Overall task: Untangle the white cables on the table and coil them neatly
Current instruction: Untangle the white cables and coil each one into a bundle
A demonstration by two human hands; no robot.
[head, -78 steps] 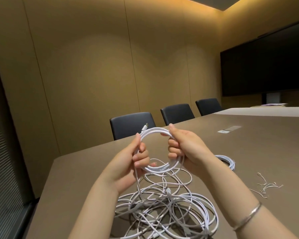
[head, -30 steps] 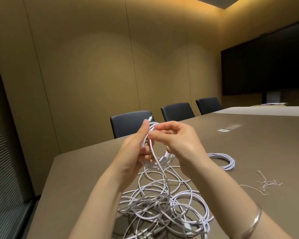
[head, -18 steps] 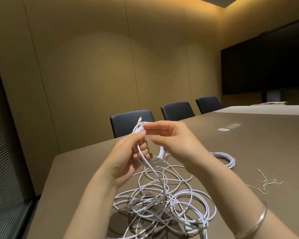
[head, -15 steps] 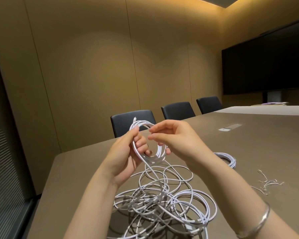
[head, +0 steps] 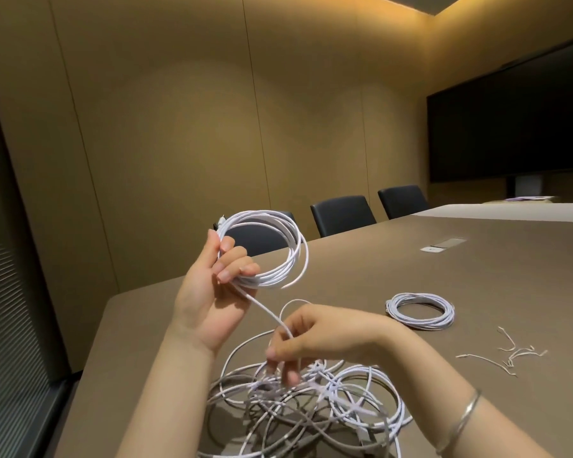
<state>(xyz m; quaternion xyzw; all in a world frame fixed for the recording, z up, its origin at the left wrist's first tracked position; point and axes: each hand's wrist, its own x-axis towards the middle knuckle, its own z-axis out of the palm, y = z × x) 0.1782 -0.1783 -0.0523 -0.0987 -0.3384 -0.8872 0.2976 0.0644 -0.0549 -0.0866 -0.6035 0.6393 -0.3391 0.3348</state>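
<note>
Head view shows the left hand (head: 209,292) gripping the raised coil (head: 272,249), whose free strand (head: 265,310) slopes down-right to the nearer right hand (head: 315,338), fingers (head: 278,361) pinching it above the tangled cables (head: 311,398) on the desk (head: 477,276).

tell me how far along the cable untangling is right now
Done: one finished coil lies flat on the table, to the right. In hand: the left hand holds up a partly wound coil, and its free strand runs down to the right hand, whose fingers reach into the pile. Left: the tangled pile of white cables near the table edge, apparently most of the job. Small ties lie unused.
</note>
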